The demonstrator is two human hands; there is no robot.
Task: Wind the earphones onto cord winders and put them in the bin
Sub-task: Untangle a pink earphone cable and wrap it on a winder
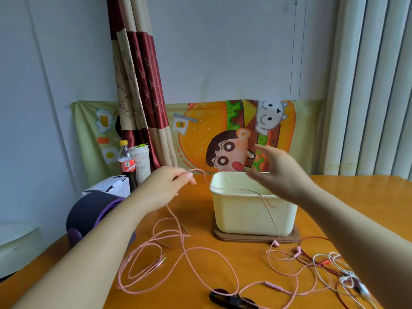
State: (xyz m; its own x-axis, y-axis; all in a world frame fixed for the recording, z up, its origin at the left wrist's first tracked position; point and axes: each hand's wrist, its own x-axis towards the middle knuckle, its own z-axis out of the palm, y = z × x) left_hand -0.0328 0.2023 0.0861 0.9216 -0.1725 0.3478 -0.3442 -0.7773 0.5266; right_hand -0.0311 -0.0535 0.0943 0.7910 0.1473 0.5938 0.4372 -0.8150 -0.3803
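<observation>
Earphones in three cord colours lie on one orange table [200,210]: pink earphones [270,284], spread widely across the near half, and a white-and-dark-red tangle [334,270] at the near right, in which the separate sets cannot be counted. At the near edge one black winder [231,299] lies flat, with a pink strand crossing over it. The pink cord forms several loose overlapping loops to the left; one plug [161,262] with a greenish tip rests among them, and two pink earbuds [276,243] lie just before the bin, near the tangle. One cream bin [245,215], rectangular with rounded corners, stands upright on one brown base [256,239] at the table's middle. A thin strand runs over the bin's left rim, across its mouth and down its front wall. The left hand [169,186], raised just left of the bin, pinches the pink cord between thumb and fingertips; the cord hangs from it to the loops below. The right hand [278,172], blurred, hovers above the bin's far right corner with fingers spread and nothing in them. At the far left stand one dark rounded case [93,215], one white box [109,186], one cola bottle [127,166] and one paper cup [141,163]. Behind, one cartoon cloth [200,134] covers the lower wall, and one red-and-beige curtain [138,85] hangs before it.
</observation>
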